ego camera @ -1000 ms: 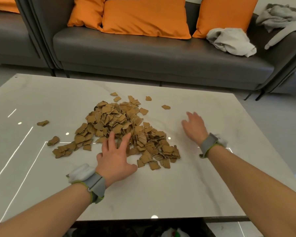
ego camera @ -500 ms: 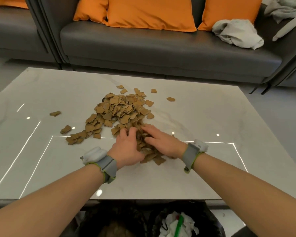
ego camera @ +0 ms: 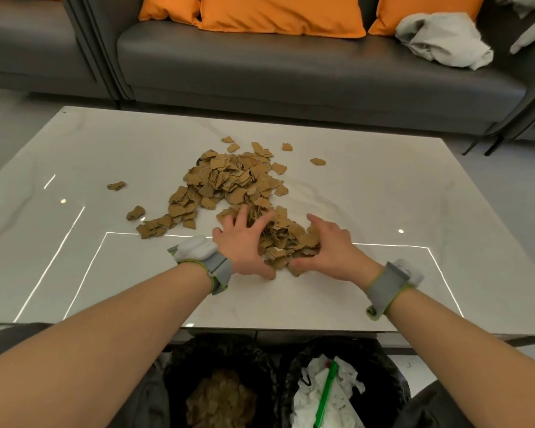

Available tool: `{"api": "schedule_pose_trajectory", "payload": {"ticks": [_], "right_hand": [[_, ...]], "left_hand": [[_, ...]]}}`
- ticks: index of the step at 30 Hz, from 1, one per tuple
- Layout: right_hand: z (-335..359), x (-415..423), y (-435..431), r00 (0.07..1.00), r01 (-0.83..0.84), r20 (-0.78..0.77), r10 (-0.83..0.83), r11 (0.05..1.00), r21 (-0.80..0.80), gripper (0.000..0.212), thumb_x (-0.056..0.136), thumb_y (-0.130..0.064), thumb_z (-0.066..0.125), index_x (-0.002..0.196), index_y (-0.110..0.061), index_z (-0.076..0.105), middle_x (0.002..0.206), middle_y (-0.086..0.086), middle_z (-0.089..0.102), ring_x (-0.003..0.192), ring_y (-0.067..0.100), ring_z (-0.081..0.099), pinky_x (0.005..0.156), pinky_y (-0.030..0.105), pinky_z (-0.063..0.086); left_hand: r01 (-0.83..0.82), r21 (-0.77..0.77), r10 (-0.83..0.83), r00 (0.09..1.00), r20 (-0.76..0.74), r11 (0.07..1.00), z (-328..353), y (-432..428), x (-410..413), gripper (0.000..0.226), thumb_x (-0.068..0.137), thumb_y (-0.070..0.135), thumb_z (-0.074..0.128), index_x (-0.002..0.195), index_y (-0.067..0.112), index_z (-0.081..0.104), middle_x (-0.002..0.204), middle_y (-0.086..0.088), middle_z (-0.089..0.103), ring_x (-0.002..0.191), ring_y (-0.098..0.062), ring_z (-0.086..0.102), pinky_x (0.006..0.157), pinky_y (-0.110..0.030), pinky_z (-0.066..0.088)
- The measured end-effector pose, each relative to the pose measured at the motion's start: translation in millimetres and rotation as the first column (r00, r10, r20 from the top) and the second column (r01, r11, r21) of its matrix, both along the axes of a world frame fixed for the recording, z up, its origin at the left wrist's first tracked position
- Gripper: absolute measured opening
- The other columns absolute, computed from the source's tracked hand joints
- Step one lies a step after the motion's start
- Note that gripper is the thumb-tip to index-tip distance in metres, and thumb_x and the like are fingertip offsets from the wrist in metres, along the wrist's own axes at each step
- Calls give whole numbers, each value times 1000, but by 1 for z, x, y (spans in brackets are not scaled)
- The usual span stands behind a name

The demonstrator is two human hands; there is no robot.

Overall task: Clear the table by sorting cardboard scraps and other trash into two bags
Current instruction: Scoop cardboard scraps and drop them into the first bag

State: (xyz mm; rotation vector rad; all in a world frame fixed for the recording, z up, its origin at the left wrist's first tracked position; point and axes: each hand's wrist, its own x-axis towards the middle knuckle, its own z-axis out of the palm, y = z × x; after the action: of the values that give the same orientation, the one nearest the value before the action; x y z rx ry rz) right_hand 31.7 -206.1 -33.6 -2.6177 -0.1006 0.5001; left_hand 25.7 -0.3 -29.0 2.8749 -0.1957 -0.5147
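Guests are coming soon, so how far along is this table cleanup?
Done: the left bag holds cardboard scraps, the right bag white paper trash. In hand: the left hand presses and the right hand curls its fingers round a clump of scraps at the near edge. Left: most of the pile and a few stray scraps on the table.

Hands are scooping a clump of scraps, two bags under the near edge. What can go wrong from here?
1. The clump is loose pieces squeezed between left hand and right hand; some will likely spill on the lift.
2. The left bag, holding cardboard, sits beside the right bag with paper trash; spilled scraps could land in the wrong one.
3. Strays lie apart from the pile and may be missed.
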Motion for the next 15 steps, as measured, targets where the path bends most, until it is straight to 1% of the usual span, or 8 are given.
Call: {"api": "schedule_pose_trajectory", "payload": {"ticks": [1, 3, 5, 6, 9, 11, 13, 15], "right_hand": [[-3, 0, 6, 998, -51, 35, 51, 999, -17, 119, 61, -59, 81, 155, -30, 14, 148, 9, 33, 135, 35, 26, 111, 42, 29], [-7, 0, 15, 985, -133, 102, 136, 990, -36, 116, 64, -54, 81, 155, -31, 13, 145, 10, 34, 130, 35, 29, 109, 40, 31], [-8, 3, 20, 976, -171, 139, 170, 985, -4, 108, 68, -45, 80, 155, -32, 17, 145, 10, 36, 129, 35, 33, 109, 38, 34], [-10, 2, 22, 973, -183, 145, 178, 983, 16, 104, 70, -43, 79, 154, -33, 20, 145, 11, 37, 129, 35, 35, 109, 38, 35], [-14, 4, 28, 965, -208, 170, 198, 977, 47, 86, 75, -42, 77, 149, -34, 36, 138, 9, 42, 124, 33, 43, 108, 38, 39], [-16, 3, 29, 965, -203, 183, 187, 976, 73, 71, 78, -32, 76, 142, -30, 47, 131, 8, 46, 118, 31, 49, 104, 38, 43], [-18, 2, 31, 963, -196, 204, 175, 976, 90, 59, 79, -24, 76, 134, -27, 56, 124, 7, 49, 112, 28, 54, 100, 33, 45], [-19, 1, 33, 957, -203, 230, 177, 975, 93, 49, 79, -24, 77, 126, -24, 62, 118, 5, 52, 106, 25, 56, 95, 26, 43]], "left_hand": [[17, -5, -17, 1000, -1, 1000, -1, -1, 1, 117, 62, 59, 80, 151, 50, 5, 164, -8, -3, 145, -40, 9, 113, -57, 23], [31, -66, -32, 999, -13, 997, -2, -4, 2, 106, 66, 55, 78, 150, 48, 14, 158, -9, 11, 142, -39, 14, 111, -54, 27], [32, -151, -35, 999, -19, 988, -4, -7, 1, 97, 70, 49, 76, 149, 43, 21, 146, -10, 25, 134, -37, 22, 108, -47, 34], [34, -171, -37, 999, -15, 985, -7, -8, -1, 94, 71, 46, 76, 148, 39, 23, 140, -10, 29, 130, -36, 25, 106, -44, 35], [46, -174, -38, 998, 52, 984, -11, -9, -7, 83, 76, 42, 72, 146, 31, 29, 129, -11, 33, 124, -36, 30, 103, -42, 36], [52, -189, -36, 995, 89, 981, -14, -9, -10, 74, 80, 41, 69, 144, 29, 33, 125, -13, 35, 120, -37, 33, 102, -42, 36], [58, -211, -32, 992, 126, 976, -16, -9, -13, 63, 83, 38, 66, 139, 27, 38, 120, -13, 37, 114, -37, 37, 97, -42, 38], [60, -223, -24, 986, 164, 973, -18, -9, -16, 54, 86, 32, 64, 134, 23, 42, 116, -14, 39, 109, -36, 40, 90, -41, 38]]}}
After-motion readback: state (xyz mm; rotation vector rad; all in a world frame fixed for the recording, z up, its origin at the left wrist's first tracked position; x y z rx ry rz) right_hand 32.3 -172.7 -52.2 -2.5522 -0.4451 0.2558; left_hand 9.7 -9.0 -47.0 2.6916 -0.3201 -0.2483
